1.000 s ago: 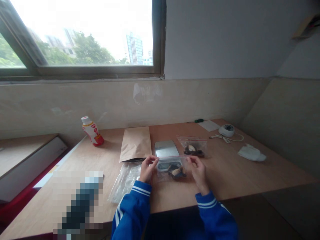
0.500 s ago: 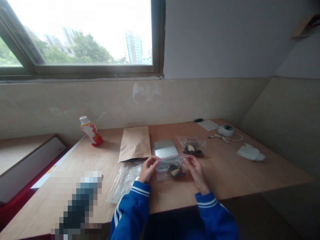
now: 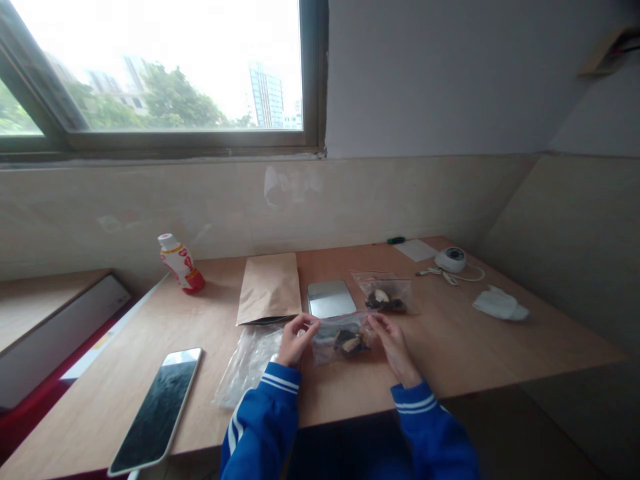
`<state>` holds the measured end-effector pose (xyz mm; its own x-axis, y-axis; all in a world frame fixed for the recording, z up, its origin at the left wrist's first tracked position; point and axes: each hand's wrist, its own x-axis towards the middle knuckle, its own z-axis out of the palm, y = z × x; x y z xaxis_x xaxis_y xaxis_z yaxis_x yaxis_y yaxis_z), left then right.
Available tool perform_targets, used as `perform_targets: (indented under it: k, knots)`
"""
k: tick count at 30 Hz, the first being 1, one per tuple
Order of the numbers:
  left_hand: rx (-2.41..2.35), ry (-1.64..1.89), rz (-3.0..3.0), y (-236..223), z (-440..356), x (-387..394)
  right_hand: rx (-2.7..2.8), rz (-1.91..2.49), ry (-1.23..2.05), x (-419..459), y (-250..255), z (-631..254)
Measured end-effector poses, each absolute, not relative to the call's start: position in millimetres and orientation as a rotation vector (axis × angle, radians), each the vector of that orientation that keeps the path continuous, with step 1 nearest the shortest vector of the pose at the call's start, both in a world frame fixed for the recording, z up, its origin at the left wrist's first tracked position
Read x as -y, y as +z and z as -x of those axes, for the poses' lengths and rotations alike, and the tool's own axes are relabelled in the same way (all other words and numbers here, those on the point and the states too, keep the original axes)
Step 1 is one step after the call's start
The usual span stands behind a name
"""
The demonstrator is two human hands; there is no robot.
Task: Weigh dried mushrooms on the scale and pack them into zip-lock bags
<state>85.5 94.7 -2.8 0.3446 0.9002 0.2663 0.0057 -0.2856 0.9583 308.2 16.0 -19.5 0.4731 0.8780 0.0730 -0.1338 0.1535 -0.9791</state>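
Here, below frame centre, I observe left hand [image 3: 297,340] and right hand [image 3: 395,345] pinching a clear bag [image 3: 328,344] near opposite ends of its top edge, running crosswise between them.

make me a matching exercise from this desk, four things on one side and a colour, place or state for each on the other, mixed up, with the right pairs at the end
Things:
1. nearer zip bag
2. paper pouch
3. bottle
4. phone

Descriptions:
A. white and red, with a white cap
B. dark-screened, lying near the table's near edge, on the left
C. held at its top edge by the left hand and right hand
D. tan, lying flat

Right pairs: 1-C, 2-D, 3-A, 4-B
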Motion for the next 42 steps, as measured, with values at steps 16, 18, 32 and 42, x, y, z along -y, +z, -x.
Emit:
perform_targets:
  k: [16,18,32,42]
  knots:
    - [-0.911,1.261,-1.696,-0.8,-86.4,-91.4,0.803,1.217,0.727,-12.3,-10.3,-305.3]
    - [-0.907,1.233,-1.67,-1.3,-86.4,-90.9,0.797,1.192,0.774,-11.6,-8.7,-304.1]
    - [-0.848,1.103,-1.592,-0.2,-89.8,-90.2,0.845,1.216,0.914,-14.0,-11.0,-299.7]
    - [-0.847,1.11,-1.599,9.9,-89.9,-85.4,0.894,1.243,0.832,-12.6,-8.9,-299.9]
